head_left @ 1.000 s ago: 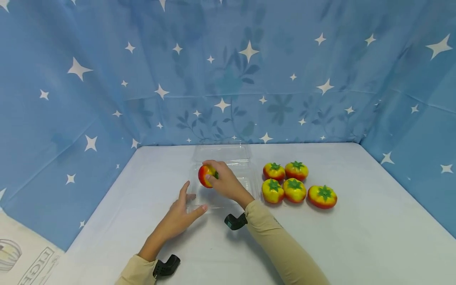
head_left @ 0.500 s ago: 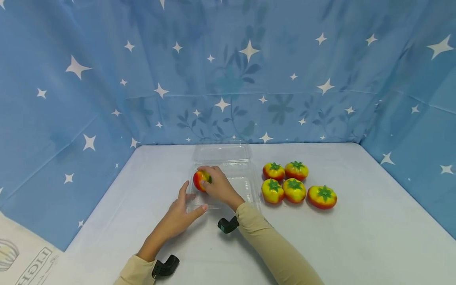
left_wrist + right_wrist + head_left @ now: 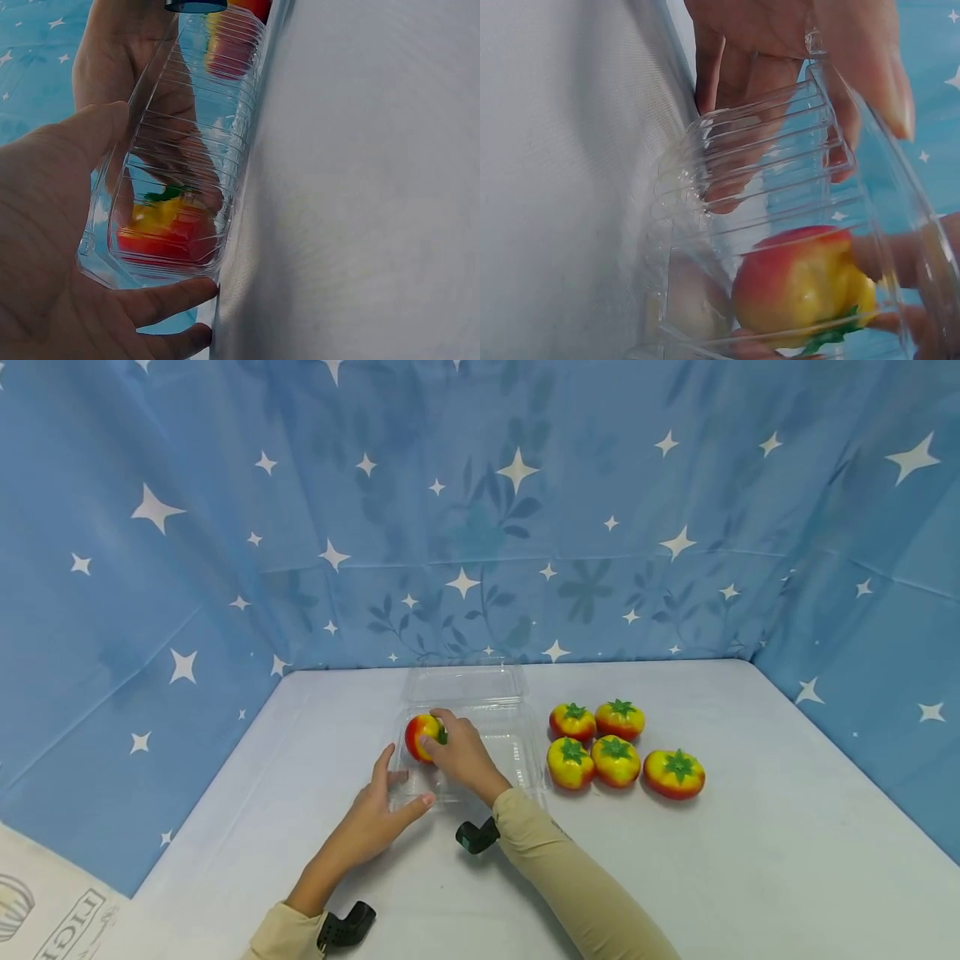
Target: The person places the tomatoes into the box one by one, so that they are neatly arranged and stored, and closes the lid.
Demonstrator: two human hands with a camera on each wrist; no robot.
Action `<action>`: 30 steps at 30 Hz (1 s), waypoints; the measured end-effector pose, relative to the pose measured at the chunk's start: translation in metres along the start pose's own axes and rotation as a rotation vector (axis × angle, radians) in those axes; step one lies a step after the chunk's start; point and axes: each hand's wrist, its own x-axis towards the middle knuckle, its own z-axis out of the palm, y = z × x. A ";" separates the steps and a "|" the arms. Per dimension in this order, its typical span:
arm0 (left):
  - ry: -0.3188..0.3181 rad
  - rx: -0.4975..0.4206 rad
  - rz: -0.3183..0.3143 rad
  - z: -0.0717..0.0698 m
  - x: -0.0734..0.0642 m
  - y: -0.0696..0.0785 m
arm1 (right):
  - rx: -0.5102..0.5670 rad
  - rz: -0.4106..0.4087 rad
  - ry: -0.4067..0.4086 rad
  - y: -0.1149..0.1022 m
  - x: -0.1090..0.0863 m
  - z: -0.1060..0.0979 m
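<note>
A red-and-yellow toy tomato [image 3: 417, 740] with a green leafy top is inside the left part of a clear plastic box [image 3: 513, 760]. My right hand [image 3: 467, 758] grips it from the right, thumb on the near side and fingers on the far side. Through the box wall in the left wrist view, the tomato [image 3: 169, 236] shows low, near the box floor. My left hand [image 3: 369, 820] is spread around the near left corner of the box, thumb by the rim and fingers extended along its side.
The box's clear lid [image 3: 465, 683] lies folded back behind it. To the right sit several matching toy tomatoes [image 3: 617, 762], with one [image 3: 675, 774] set slightly apart. A blue star-patterned curtain [image 3: 480, 527] rises behind the white tabletop [image 3: 787, 827].
My right hand has carried the tomato down and a little to the left within the box, then held nearly still. My left hand has stayed about where it was.
</note>
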 end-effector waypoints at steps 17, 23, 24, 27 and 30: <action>0.015 -0.007 0.022 0.001 0.002 -0.001 | 0.002 0.026 -0.035 0.000 -0.006 -0.023; 0.037 -0.015 0.001 0.002 0.001 0.002 | 0.006 -0.006 0.079 0.010 -0.019 -0.061; 0.037 -0.017 -0.007 0.002 0.001 0.002 | 0.007 -0.008 0.095 0.013 -0.022 -0.069; 0.032 -0.026 -0.032 0.001 0.001 0.003 | 0.001 -0.007 0.119 0.026 -0.032 -0.094; 0.020 -0.038 -0.037 0.002 0.003 0.003 | -0.034 -0.014 0.143 0.040 -0.042 -0.119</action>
